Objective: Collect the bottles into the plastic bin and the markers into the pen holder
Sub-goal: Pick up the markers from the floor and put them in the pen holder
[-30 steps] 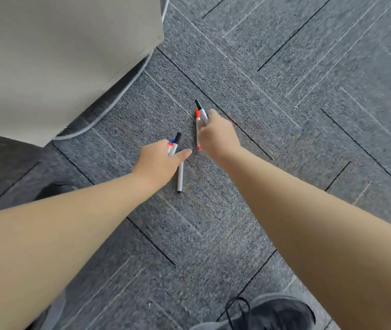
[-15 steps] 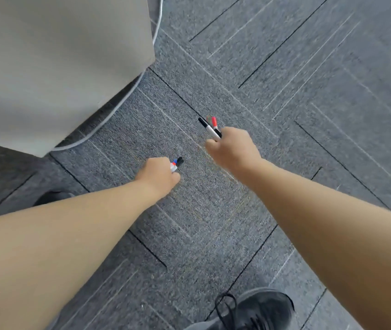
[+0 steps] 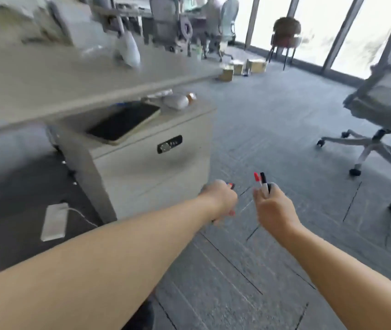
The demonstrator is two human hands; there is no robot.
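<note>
Both arms stretched forward over the carpet, left hand (image 3: 220, 198) fisted round markers (image 3: 231, 186); right hand (image 3: 274, 207) gripping red and black markers (image 3: 261, 182) pointing up

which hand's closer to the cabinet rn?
Left. The left hand sits right at the cabinet's front corner in the view. The right hand, holding markers, is further right, over carpet, apart from it.

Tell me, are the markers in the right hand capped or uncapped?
Capped: the markers poking up from the right hand end in one red and one black cap.
</note>
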